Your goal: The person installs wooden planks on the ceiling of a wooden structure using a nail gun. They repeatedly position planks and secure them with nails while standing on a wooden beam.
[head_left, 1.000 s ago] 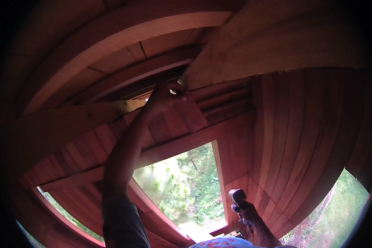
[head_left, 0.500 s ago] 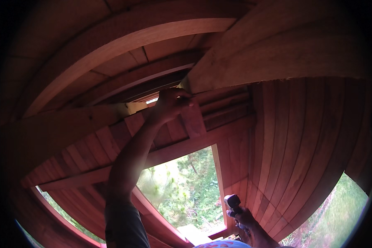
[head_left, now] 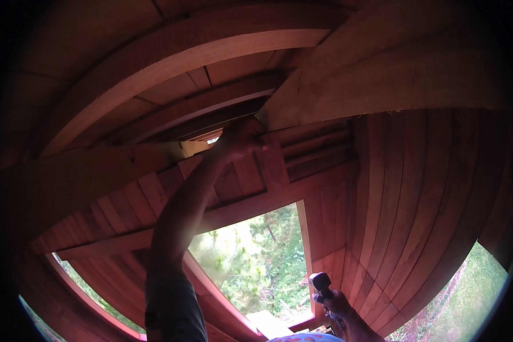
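My left hand point(head_left: 242, 138) is raised overhead, pressing against the lower end of a wide pale wooden board point(head_left: 382, 74) that slants across the upper right of a reddish timber ceiling. Its fingers curl at the board's corner, next to a short upright plank point(head_left: 272, 162). My right hand point(head_left: 336, 302) is low near the bottom edge, closed around a dark power tool point(head_left: 320, 283) whose top points up. The tool is well away from the board.
Curved wooden rafters point(head_left: 171, 54) cross the roof above. A plank wall point(head_left: 416, 216) runs down the right. A window opening point(head_left: 256, 262) shows green trees outside, with further openings at lower left point(head_left: 91, 296) and lower right point(head_left: 467, 302).
My left hand has shifted slightly right and down along the board's end, and the view has tilted. The right hand with the tool sank a little lower in the picture.
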`<action>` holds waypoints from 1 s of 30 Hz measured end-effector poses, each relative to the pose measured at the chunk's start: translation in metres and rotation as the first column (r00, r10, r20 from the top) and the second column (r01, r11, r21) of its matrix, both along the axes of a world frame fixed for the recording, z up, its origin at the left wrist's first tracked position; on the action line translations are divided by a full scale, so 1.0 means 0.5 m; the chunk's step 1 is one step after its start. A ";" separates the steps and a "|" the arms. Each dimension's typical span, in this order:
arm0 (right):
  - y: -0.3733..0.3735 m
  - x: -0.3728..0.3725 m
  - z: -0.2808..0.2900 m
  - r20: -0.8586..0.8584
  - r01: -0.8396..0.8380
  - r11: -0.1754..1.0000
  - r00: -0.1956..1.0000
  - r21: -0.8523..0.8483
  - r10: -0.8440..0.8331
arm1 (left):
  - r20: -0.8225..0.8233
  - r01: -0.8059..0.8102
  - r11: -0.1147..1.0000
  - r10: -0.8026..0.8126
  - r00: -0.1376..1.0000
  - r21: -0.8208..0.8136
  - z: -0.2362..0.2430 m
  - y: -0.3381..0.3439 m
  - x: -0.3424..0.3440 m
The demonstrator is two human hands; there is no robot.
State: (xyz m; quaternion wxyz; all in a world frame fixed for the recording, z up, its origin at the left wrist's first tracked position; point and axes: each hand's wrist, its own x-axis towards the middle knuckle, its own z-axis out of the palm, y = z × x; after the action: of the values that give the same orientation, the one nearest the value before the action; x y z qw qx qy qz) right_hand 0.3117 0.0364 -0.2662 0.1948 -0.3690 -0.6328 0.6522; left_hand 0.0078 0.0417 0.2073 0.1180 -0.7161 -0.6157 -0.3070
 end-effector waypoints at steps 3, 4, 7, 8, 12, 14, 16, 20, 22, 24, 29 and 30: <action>0.004 -0.002 -0.006 0.041 -0.025 1.000 0.999 -0.007 0.025 | 0.004 0.035 0.999 -0.035 0.999 -0.037 0.015 0.016 -0.008; 0.004 -0.002 -0.009 0.033 -0.027 1.000 0.999 -0.007 0.027 | 0.002 0.062 0.997 -0.061 0.998 -0.041 0.014 0.025 -0.015; -0.002 -0.008 -0.011 0.009 -0.055 0.998 0.998 -0.014 0.055 | 0.248 0.147 0.987 -0.128 0.960 -0.059 0.005 0.033 -0.044; -0.003 -0.008 -0.008 0.006 -0.057 0.998 0.998 -0.022 0.058 | 0.249 0.148 0.988 -0.132 0.960 -0.048 0.005 0.036 -0.045; -0.004 -0.007 -0.010 0.021 -0.082 0.996 0.996 -0.034 0.083 | 0.220 0.157 0.988 -0.150 0.964 -0.015 0.008 0.037 -0.036; 0.002 -0.009 -0.028 0.016 -0.084 0.996 0.996 -0.018 0.084 | 0.233 0.177 0.984 -0.170 0.958 -0.012 0.009 0.039 -0.034; 0.008 -0.010 -0.042 0.014 -0.082 0.996 0.997 -0.024 0.082 | 0.285 0.211 0.977 -0.198 0.938 -0.016 0.008 0.042 -0.039; 0.007 -0.017 -0.049 0.010 -0.092 0.995 0.996 -0.044 0.092 | 0.264 0.171 0.984 -0.150 0.953 -0.057 0.015 0.031 -0.035; 0.007 -0.019 -0.049 0.026 -0.097 0.995 0.995 -0.032 0.098 | 0.260 0.154 0.986 -0.133 0.956 -0.063 0.018 0.025 -0.019; 0.005 -0.024 -0.042 0.061 -0.121 0.993 0.991 -0.018 0.122 | 0.300 0.130 0.988 -0.100 0.949 -0.082 0.019 0.016 -0.020; -0.002 -0.021 -0.038 0.060 -0.120 0.993 0.991 -0.007 0.120 | 0.272 0.090 0.993 -0.064 0.960 -0.081 0.020 0.015 -0.019; -0.002 -0.022 -0.044 0.052 -0.127 0.992 0.991 0.002 0.126 | 0.267 0.097 0.993 -0.075 0.961 -0.069 0.018 0.020 -0.029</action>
State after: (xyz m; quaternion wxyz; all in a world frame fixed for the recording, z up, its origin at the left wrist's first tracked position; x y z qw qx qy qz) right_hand 0.3005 0.0354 -0.2882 0.1374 -0.3445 -0.6615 0.6518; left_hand -0.0065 0.0516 0.2162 -0.0078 -0.6990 -0.6063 -0.3791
